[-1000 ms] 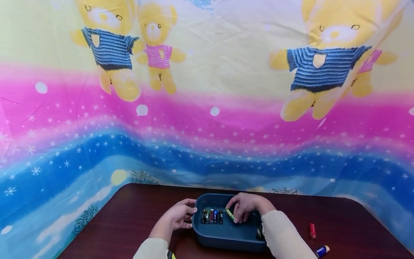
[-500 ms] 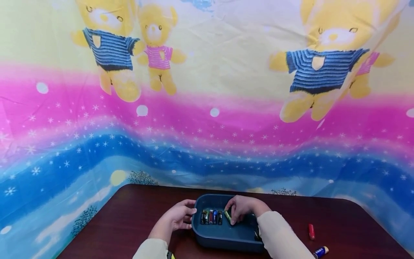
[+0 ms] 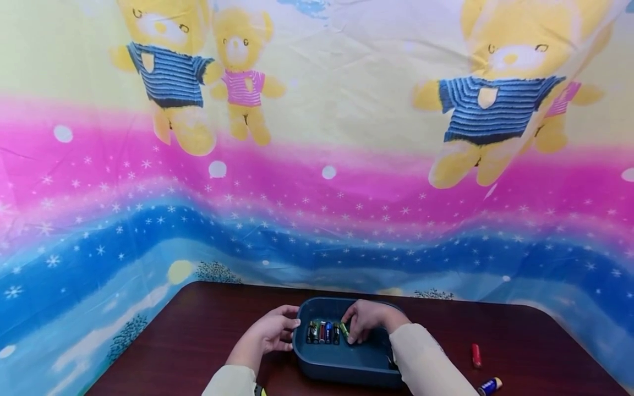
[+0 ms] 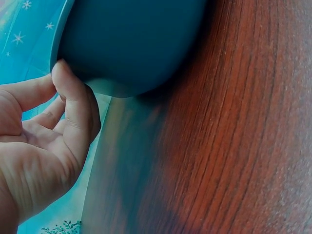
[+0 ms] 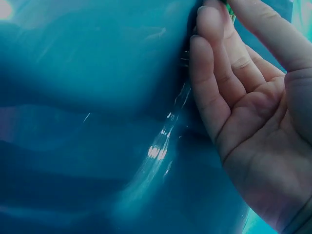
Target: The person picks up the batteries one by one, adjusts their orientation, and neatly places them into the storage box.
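A dark blue-grey plastic bin (image 3: 346, 361) stands on the table. My left hand (image 3: 274, 330) grips its left end at the rim; in the left wrist view the fingertips meet the outer wall. Inside the bin several batteries (image 3: 323, 333) lie side by side in a row, black, green, red and blue. My right hand (image 3: 367, 322) reaches in and pinches a green battery (image 3: 345, 330), which slants just right of the row. Only a green sliver of that battery shows in the right wrist view, past the fingers. The bin's right end is partly hidden by my right sleeve.
To the right of the bin, a red battery (image 3: 476, 356) and a blue battery (image 3: 490, 386) with a pale end lie on the dark brown table (image 3: 198, 335). A fabric backdrop (image 3: 317, 209) printed with bears hangs behind the table's far edge.
My right hand has shifted slightly left with the green battery, closing on the row. My left hand stays at the bin's end.
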`<action>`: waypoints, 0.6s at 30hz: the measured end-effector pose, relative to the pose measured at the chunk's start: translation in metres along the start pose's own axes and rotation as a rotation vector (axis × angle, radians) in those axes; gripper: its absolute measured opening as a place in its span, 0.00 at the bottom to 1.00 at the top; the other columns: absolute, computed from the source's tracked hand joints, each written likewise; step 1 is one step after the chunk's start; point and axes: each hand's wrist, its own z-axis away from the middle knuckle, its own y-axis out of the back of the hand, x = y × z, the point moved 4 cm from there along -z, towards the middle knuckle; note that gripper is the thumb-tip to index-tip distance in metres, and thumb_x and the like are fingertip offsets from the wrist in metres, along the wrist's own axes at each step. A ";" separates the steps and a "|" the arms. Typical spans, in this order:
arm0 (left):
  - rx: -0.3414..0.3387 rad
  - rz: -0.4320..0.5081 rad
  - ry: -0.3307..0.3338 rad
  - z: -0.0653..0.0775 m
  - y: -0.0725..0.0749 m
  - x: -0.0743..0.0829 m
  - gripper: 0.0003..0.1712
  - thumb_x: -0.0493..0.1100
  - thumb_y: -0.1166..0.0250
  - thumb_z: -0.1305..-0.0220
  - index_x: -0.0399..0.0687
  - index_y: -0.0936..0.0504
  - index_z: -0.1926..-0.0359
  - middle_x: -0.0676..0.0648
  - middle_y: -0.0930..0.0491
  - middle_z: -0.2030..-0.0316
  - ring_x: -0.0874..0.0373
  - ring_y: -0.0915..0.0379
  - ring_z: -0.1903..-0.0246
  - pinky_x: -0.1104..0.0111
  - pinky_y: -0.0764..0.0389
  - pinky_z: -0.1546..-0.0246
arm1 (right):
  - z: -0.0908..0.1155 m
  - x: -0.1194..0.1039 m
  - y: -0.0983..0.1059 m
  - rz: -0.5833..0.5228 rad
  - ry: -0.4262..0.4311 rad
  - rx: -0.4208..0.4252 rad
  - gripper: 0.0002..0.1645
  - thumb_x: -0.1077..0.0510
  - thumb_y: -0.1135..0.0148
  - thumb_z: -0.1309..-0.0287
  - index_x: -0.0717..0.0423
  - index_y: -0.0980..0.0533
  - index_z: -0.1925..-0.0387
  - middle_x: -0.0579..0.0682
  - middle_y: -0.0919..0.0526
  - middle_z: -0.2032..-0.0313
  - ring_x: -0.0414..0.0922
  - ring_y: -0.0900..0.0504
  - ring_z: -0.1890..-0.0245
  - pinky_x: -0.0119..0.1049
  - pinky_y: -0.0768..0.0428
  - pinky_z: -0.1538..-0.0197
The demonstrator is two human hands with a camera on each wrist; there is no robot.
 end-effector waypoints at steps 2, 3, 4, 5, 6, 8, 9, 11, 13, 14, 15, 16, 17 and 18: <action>-0.001 -0.001 -0.001 0.000 0.000 0.001 0.24 0.36 0.45 0.35 0.41 0.36 0.39 0.41 0.26 0.66 0.56 0.30 0.73 0.67 0.22 0.75 | -0.001 0.000 0.000 0.003 -0.003 0.010 0.25 0.67 0.32 0.53 0.63 0.26 0.50 0.53 0.17 0.77 0.46 0.19 0.77 0.41 0.20 0.68; -0.002 -0.002 0.000 0.000 0.000 0.001 0.24 0.36 0.45 0.35 0.40 0.36 0.39 0.41 0.26 0.65 0.56 0.30 0.73 0.67 0.22 0.75 | -0.001 0.000 -0.001 0.004 -0.003 0.015 0.25 0.67 0.32 0.53 0.63 0.26 0.50 0.53 0.17 0.77 0.46 0.19 0.77 0.41 0.20 0.68; -0.002 -0.003 -0.001 0.000 0.000 0.001 0.24 0.36 0.45 0.35 0.40 0.36 0.39 0.41 0.26 0.65 0.56 0.30 0.73 0.67 0.22 0.75 | -0.001 -0.001 -0.001 0.010 0.002 0.021 0.25 0.67 0.32 0.53 0.63 0.26 0.50 0.53 0.17 0.77 0.46 0.19 0.77 0.41 0.20 0.68; -0.002 -0.003 0.000 0.001 0.000 0.001 0.24 0.36 0.45 0.35 0.40 0.36 0.39 0.41 0.26 0.65 0.56 0.30 0.73 0.67 0.22 0.75 | -0.001 -0.001 -0.001 0.011 0.004 0.025 0.25 0.67 0.32 0.53 0.63 0.26 0.50 0.54 0.17 0.77 0.46 0.19 0.76 0.41 0.20 0.68; -0.001 -0.003 0.001 0.001 0.000 0.002 0.24 0.36 0.45 0.35 0.40 0.36 0.39 0.41 0.26 0.65 0.56 0.29 0.73 0.67 0.22 0.75 | -0.001 -0.002 -0.002 0.016 0.010 0.030 0.25 0.67 0.32 0.53 0.63 0.26 0.50 0.54 0.17 0.77 0.47 0.18 0.76 0.41 0.20 0.68; 0.001 -0.002 0.003 0.001 0.000 0.002 0.24 0.36 0.45 0.35 0.40 0.36 0.39 0.41 0.25 0.65 0.56 0.29 0.73 0.66 0.22 0.75 | 0.000 -0.003 -0.003 0.027 0.023 0.039 0.26 0.67 0.31 0.54 0.64 0.26 0.50 0.54 0.17 0.77 0.47 0.18 0.76 0.41 0.20 0.69; 0.002 -0.001 0.005 0.001 0.000 0.002 0.24 0.36 0.45 0.35 0.40 0.36 0.38 0.41 0.25 0.65 0.56 0.29 0.74 0.66 0.22 0.75 | 0.000 -0.003 -0.003 0.032 0.028 0.043 0.26 0.67 0.31 0.54 0.64 0.26 0.50 0.54 0.17 0.77 0.48 0.18 0.76 0.41 0.20 0.69; 0.002 0.000 0.008 0.001 0.000 0.002 0.24 0.36 0.45 0.35 0.40 0.36 0.38 0.41 0.25 0.65 0.57 0.29 0.74 0.66 0.22 0.75 | 0.000 -0.004 -0.004 0.033 0.032 0.048 0.26 0.67 0.31 0.54 0.64 0.26 0.50 0.54 0.17 0.76 0.48 0.18 0.76 0.41 0.20 0.69; 0.000 0.002 0.010 0.001 0.000 0.002 0.24 0.36 0.45 0.35 0.40 0.36 0.38 0.41 0.25 0.66 0.57 0.29 0.74 0.66 0.22 0.75 | -0.001 -0.004 -0.005 0.034 0.033 0.048 0.26 0.67 0.31 0.54 0.65 0.26 0.49 0.54 0.17 0.76 0.48 0.18 0.76 0.41 0.20 0.69; -0.001 0.001 0.009 0.001 0.000 0.002 0.24 0.36 0.45 0.35 0.40 0.36 0.38 0.42 0.25 0.66 0.57 0.29 0.74 0.66 0.22 0.75 | -0.001 -0.004 -0.005 0.032 0.031 0.046 0.26 0.67 0.31 0.54 0.65 0.26 0.49 0.54 0.17 0.76 0.48 0.18 0.76 0.42 0.20 0.69; -0.002 0.001 0.009 0.000 0.000 0.002 0.24 0.36 0.45 0.35 0.40 0.37 0.38 0.42 0.25 0.66 0.57 0.29 0.74 0.66 0.22 0.75 | -0.002 -0.004 -0.005 0.031 0.029 0.044 0.27 0.67 0.31 0.54 0.65 0.26 0.49 0.54 0.17 0.76 0.48 0.18 0.76 0.42 0.20 0.69; -0.003 0.002 0.008 0.000 0.000 0.002 0.24 0.36 0.45 0.35 0.40 0.37 0.38 0.42 0.25 0.66 0.57 0.29 0.75 0.66 0.22 0.75 | -0.002 -0.004 -0.005 0.031 0.030 0.040 0.27 0.67 0.32 0.54 0.65 0.27 0.49 0.54 0.17 0.76 0.48 0.18 0.76 0.42 0.19 0.69; -0.004 0.003 0.006 0.000 0.000 0.001 0.24 0.36 0.45 0.35 0.40 0.36 0.38 0.42 0.25 0.67 0.57 0.29 0.75 0.66 0.22 0.75 | -0.002 -0.004 -0.005 0.029 0.029 0.038 0.27 0.67 0.32 0.53 0.65 0.27 0.49 0.54 0.17 0.76 0.48 0.18 0.76 0.42 0.19 0.69; -0.004 0.004 0.005 0.000 0.000 0.001 0.24 0.36 0.45 0.35 0.40 0.36 0.38 0.42 0.25 0.67 0.57 0.29 0.75 0.66 0.22 0.75 | -0.002 -0.004 -0.005 0.028 0.029 0.035 0.27 0.67 0.32 0.53 0.65 0.27 0.48 0.54 0.17 0.76 0.48 0.18 0.76 0.42 0.19 0.69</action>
